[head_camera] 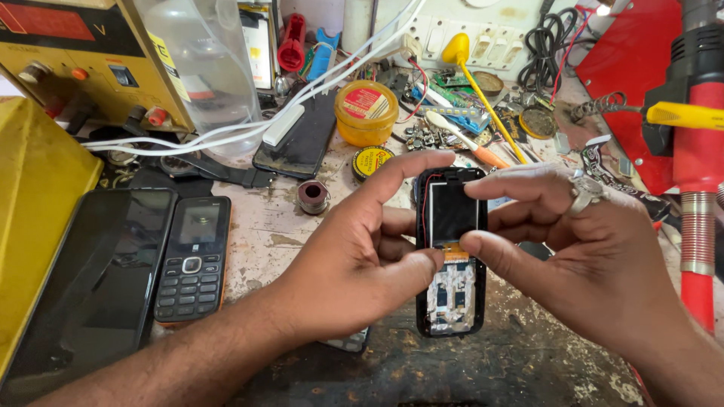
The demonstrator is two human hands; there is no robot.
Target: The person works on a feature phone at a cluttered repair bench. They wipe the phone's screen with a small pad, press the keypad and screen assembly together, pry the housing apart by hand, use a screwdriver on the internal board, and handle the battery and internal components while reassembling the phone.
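Observation:
An opened keypad phone (451, 301) with its front cover off is held upright over the worn bench. Its bare circuit board shows below a small dark display (452, 213). My left hand (354, 260) grips the phone's left side, index finger over its top edge and thumb at the display's lower left corner. My right hand (588, 260), wearing a silver ring, pinches the display from the right between index finger and thumb. A flat grey part lies under my left wrist, mostly hidden.
A black keypad phone (193, 258) and a black smartphone (98, 279) lie at left beside a yellow box (38, 196). Behind are a yellow power supply (83, 53), a yellow jar (366, 113), a solder spool (312, 197), screwdrivers (479, 94), and a red stand (697, 188) at right.

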